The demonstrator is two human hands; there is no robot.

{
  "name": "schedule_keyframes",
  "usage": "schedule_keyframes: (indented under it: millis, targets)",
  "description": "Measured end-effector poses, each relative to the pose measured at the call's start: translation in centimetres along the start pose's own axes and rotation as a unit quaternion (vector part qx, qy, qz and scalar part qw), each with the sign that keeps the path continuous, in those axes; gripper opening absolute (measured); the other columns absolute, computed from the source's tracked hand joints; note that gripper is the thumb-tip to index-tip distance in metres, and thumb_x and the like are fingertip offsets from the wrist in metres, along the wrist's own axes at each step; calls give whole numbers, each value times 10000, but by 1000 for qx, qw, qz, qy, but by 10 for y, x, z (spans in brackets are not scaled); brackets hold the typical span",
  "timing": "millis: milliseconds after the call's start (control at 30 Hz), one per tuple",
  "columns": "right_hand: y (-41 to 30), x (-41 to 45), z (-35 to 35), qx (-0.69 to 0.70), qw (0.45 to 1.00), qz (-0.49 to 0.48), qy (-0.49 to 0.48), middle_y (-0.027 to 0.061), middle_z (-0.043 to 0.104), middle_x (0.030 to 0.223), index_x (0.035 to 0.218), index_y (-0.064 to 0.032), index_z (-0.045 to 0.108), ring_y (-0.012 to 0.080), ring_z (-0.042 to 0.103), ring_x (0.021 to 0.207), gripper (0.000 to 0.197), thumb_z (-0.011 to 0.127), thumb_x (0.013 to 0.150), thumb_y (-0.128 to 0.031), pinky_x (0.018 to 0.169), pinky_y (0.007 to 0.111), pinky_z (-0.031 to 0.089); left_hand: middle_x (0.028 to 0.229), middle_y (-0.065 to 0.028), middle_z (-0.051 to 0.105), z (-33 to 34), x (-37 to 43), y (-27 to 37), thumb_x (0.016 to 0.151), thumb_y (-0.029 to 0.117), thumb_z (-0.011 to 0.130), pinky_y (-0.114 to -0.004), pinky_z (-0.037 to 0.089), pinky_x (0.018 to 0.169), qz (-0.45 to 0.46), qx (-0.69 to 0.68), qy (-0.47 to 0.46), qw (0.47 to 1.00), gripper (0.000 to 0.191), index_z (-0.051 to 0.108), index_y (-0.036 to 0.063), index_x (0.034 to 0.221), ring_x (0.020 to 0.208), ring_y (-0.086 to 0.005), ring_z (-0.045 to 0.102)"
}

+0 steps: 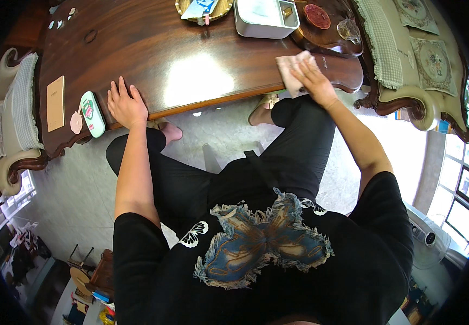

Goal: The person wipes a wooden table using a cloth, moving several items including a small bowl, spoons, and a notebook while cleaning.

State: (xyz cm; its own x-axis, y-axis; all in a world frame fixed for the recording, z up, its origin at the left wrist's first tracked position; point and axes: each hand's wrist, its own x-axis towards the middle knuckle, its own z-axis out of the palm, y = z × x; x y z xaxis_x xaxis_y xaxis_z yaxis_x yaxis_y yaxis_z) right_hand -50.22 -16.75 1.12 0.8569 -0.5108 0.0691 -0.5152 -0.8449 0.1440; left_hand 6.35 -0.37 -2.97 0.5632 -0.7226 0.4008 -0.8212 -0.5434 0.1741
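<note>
My right hand [315,83] presses a pale folded cloth [288,70] onto the polished wooden table [145,44], close to its front right edge. Part of the cloth lies hidden under the fingers. My left hand [127,103] rests flat on the tabletop near the front edge, fingers spread, with nothing in it. To the left of that hand lies a mint-green oblong case [93,114] with pink and green decoration. A pink round tag [76,122] lies beside the case, and further left is a tan notebook [56,103].
A white bin [267,31], a woven bamboo tray [182,7] and a dark wooden tea tray [340,48] holding a red dish [317,16] and a glass cup [348,31] stand at the back. Upholstered armchairs flank the table. A dark loop [90,36] lies at left.
</note>
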Motion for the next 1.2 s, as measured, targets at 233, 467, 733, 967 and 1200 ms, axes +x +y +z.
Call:
schedule_keyframes:
  millis: [233,467,733,967,1200]
  targets:
    - [-54,72,0,43,989,-87,108,169,542,1543,1479,-138,563,335,573,1376,743,713,765,-277,1185,430,451,1596,-82,504,0,-1,-1,1047,405,501,-480,312,1225,1,4,-1,1000,490,582,227,1496,1461,-343,443]
    - [-83,101,-5,132,980,-115,98,137,532,1545,1468,-186,561,334,530,1418,584,643,890,-204,1193,450,439,1599,-85,501,2,-1,-5,1048,400,494,-476,313,1222,11,2,-4,1000,493,575,225,1502,1461,-350,442]
    - [1,13,-6,85,996,-28,20,134,472,1603,1543,-192,485,302,497,1453,604,565,951,-103,1248,427,376,1593,-90,507,0,0,-5,1043,390,505,-482,321,1217,22,5,-5,1000,488,584,220,1493,1450,-362,455]
    - [65,-79,-22,150,980,125,-44,165,493,1575,1554,-207,473,346,473,1454,829,768,798,-36,1230,423,385,1591,-97,509,-1,-3,-2,1041,385,510,-483,324,1214,20,3,-7,1000,489,585,213,1492,1444,-365,462]
    - [70,-82,-29,227,944,218,-102,192,344,1674,1569,-205,494,385,212,1591,674,560,913,-67,1302,452,178,1591,-106,506,0,3,5,1018,365,536,-491,314,1218,10,6,-4,1000,495,589,199,1482,1454,-356,456]
